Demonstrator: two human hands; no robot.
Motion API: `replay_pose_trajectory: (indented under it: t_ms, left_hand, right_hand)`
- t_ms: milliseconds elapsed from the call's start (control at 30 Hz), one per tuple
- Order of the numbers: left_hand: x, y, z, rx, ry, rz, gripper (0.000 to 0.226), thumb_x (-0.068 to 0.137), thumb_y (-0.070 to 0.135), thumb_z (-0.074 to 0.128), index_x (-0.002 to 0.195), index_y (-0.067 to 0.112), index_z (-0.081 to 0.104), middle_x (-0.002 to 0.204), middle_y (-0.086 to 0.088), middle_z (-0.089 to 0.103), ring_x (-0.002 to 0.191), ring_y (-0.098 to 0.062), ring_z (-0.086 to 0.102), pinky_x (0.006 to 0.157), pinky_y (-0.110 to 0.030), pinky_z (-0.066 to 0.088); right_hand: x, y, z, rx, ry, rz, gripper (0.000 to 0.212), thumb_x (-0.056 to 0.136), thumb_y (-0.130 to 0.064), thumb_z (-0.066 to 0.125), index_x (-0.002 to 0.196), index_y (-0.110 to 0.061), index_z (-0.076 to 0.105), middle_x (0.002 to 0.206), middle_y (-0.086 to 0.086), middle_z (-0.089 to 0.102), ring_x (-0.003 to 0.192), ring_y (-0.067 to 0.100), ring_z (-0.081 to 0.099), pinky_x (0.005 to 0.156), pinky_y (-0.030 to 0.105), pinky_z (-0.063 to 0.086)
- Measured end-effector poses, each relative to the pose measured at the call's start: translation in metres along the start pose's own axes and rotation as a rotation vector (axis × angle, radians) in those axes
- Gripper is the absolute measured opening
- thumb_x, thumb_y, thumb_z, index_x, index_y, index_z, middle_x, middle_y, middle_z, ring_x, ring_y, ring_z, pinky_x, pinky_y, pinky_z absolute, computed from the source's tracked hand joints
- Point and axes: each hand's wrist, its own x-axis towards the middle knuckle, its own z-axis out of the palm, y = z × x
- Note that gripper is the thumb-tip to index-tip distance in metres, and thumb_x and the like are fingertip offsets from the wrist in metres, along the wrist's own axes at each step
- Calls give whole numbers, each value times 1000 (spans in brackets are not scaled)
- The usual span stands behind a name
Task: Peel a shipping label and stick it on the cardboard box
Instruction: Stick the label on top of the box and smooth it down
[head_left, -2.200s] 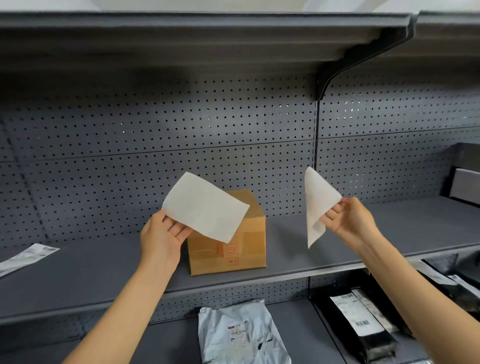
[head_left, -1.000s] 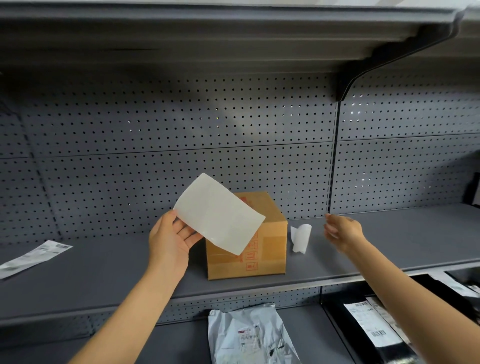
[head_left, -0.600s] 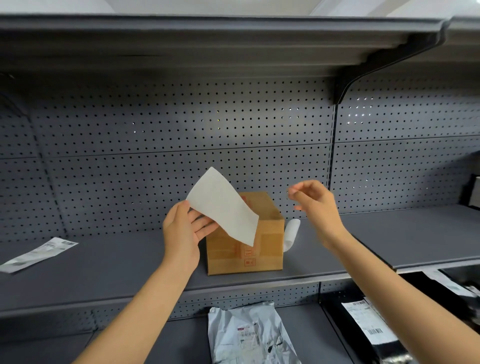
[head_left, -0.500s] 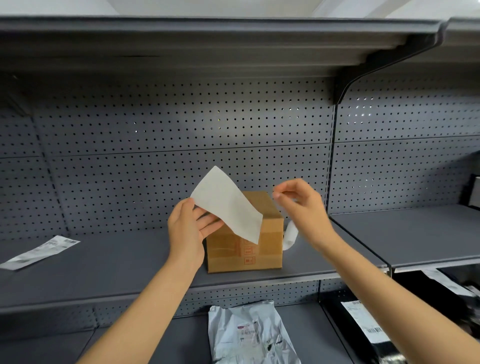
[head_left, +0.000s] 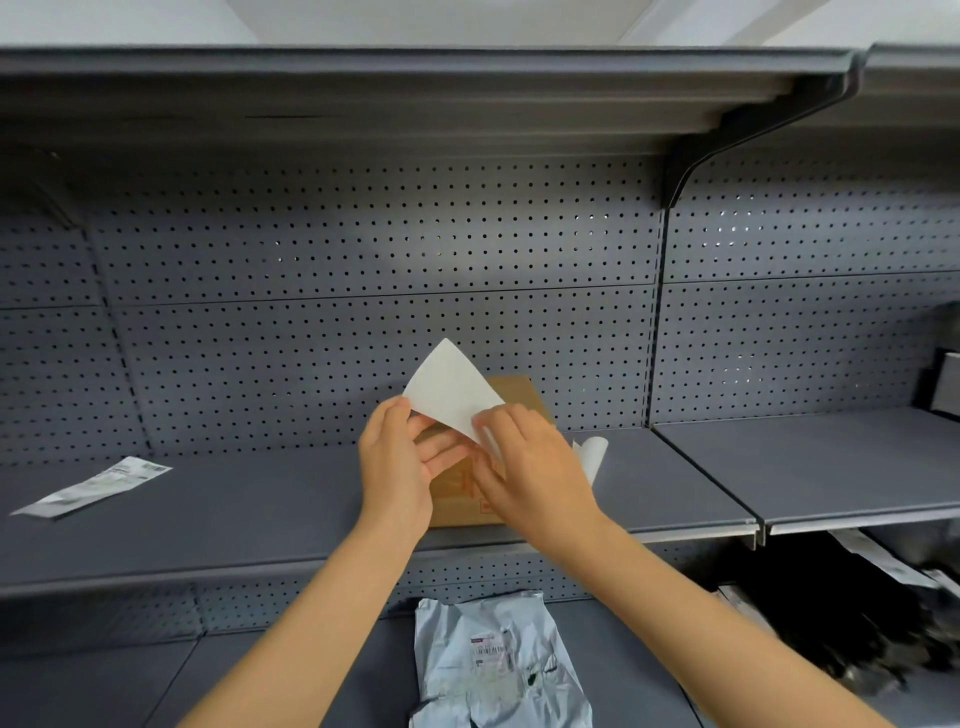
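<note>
A white shipping label (head_left: 451, 392) is held up in front of the brown cardboard box (head_left: 522, 397), which stands on the grey middle shelf (head_left: 249, 499). My left hand (head_left: 400, 462) pinches the label's left edge. My right hand (head_left: 530, 467) grips its lower right corner. Both hands hide most of the box's front. A curled white backing sheet (head_left: 592, 454) lies on the shelf just right of the box.
Another printed label strip (head_left: 93, 486) lies at the shelf's left end. On the lower shelf sit a crumpled grey mailer bag (head_left: 493, 665) and dark parcels (head_left: 857, 618). A perforated back panel (head_left: 363, 291) rises behind the box, with a shelf overhead.
My right hand dropped the backing sheet beside the box, then came left and took hold of the label's lower right corner. The label is now closer to the box.
</note>
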Motion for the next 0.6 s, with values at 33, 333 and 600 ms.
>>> replay_pose_trajectory:
  t_ms: [33, 333, 600]
  left_hand:
    - [-2, -1, 1, -2, -3, -3, 19, 93, 18, 37, 97, 10, 54, 84, -6, 69, 64, -23, 69, 64, -37, 58]
    - [-17, 0, 5, -37, -179, -73, 41, 93, 35, 30, 97, 8, 61, 91, -9, 72, 78, -32, 70, 74, -41, 58]
    - [-17, 4, 3, 142, -105, 22, 22, 93, 18, 38, 98, 12, 58, 104, -10, 65, 95, -21, 64, 86, -37, 51]
  right_hand:
    - [-1, 0, 0, -3, 2, -5, 14, 72, -12, 56, 84, -5, 57, 77, 10, 64, 64, 30, 59, 51, 34, 50]
    - [-7, 6, -13, 35, 48, 58, 10, 73, -6, 55, 83, -5, 57, 71, 9, 62, 59, 28, 59, 45, 26, 35]
    - [8, 25, -37, 688, 47, 647, 20, 82, -4, 48, 77, -23, 49, 83, -9, 61, 77, 13, 60, 59, 25, 50]
